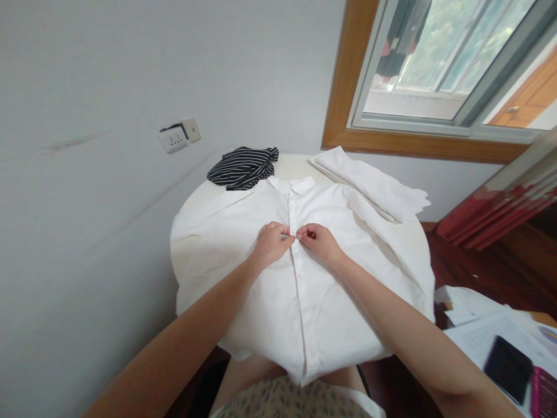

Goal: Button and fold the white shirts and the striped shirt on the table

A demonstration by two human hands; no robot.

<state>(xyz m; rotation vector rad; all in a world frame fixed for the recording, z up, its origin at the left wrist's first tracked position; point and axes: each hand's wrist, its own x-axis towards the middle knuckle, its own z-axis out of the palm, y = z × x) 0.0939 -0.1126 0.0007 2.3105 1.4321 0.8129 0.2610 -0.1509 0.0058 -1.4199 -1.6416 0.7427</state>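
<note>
A white button-up shirt (343,313) lies spread face up over a round white table (296,165), its collar toward the wall and its hem hanging over the near edge. My left hand (273,241) pinches the front placket a little below the collar. Right beside it, my right hand (319,241) pinches the same strip from the other side, and the fingertips nearly meet. Any button between them is too small to make out. Lower down, the placket edges run to the hem.
Black-and-white striped cloth (243,168) sits bunched at the table's back left. Folded white cloth (369,180) lies at the back right. A dark phone (508,369) rests on papers at lower right. Walls, a socket (173,139) and a wood-framed window (418,142) stand behind.
</note>
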